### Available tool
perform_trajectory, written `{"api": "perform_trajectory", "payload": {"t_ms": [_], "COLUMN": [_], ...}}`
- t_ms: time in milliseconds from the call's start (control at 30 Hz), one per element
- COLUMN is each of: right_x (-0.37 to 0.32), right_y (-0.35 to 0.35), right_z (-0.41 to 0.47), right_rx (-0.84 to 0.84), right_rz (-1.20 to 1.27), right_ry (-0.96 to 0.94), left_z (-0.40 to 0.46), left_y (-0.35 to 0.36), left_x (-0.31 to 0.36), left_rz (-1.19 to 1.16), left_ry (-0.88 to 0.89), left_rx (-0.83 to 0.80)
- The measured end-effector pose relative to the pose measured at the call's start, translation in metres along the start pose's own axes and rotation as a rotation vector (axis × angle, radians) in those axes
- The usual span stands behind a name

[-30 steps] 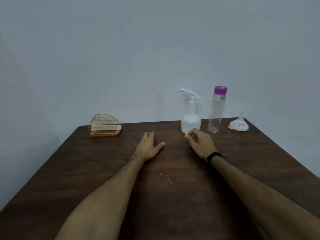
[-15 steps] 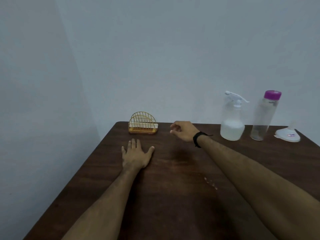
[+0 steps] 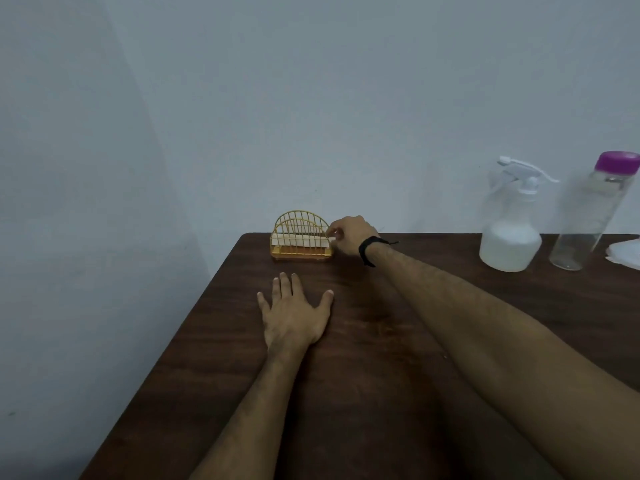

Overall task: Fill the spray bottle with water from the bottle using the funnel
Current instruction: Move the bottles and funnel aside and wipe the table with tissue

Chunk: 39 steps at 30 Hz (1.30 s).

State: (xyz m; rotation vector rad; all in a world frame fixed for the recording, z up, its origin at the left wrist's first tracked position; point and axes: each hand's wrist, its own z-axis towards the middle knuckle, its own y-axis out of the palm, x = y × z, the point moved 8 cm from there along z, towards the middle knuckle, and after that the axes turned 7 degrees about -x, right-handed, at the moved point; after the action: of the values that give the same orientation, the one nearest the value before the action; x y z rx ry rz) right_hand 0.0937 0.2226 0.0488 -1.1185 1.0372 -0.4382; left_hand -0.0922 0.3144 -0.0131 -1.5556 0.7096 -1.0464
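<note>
Right hand fingers pinched at napkin in wire holder; left hand flat, fingers spread, on bench. Pull one napkin gently, steadying the holder.

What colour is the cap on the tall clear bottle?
Purple; the cap tops the clear bottle, seen best in the head view.

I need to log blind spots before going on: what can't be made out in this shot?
- Funnel: head view, cut off by the right edge.
- Right hand fingertips at the wire napkin holder: curled away, grip unclear.
- Water bottle: motion-blurred, level unreadable.
- Spray bottle: blurred, fill level uncertain.
</note>
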Motion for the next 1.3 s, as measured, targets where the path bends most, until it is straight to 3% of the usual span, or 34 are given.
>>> {"api": "perform_trajectory", "payload": {"t_ms": [333,567,767,900,967,1100,1300], "right_x": [0.005,0.038,0.035,0.010,-0.002,-0.001,0.011], "right_y": [-0.039,-0.098,-0.093,-0.085,-0.081,-0.077,-0.069], "right_z": [-0.025,-0.103,-0.184,-0.225,-0.244,-0.268,-0.284], "right_rx": [0.182,0.212,0.158,0.151,0.131,0.078,-0.137], "right_rz": [-0.017,0.375,0.397,0.309,0.232,0.295,0.854], "right_ry": [-0.004,-0.049,-0.166,-0.310,-0.387,-0.370,-0.038], "left_z": [-0.002,-0.018,-0.062,-0.089,-0.098,-0.115,-0.143], "left_y": [-0.006,-0.020,-0.009,-0.014,-0.019,-0.032,-0.038], "left_x": [0.000,0.010,0.038,0.075,0.079,0.085,0.117], "left_rz": [-0.051,-0.180,-1.066,-1.468,-1.615,-1.659,-1.420], "left_ry": [0.006,0.105,-0.013,-0.076,-0.174,-0.204,0.111], "left_rx": [0.015,0.088,-0.033,-0.140,-0.111,-0.048,-0.280]}}
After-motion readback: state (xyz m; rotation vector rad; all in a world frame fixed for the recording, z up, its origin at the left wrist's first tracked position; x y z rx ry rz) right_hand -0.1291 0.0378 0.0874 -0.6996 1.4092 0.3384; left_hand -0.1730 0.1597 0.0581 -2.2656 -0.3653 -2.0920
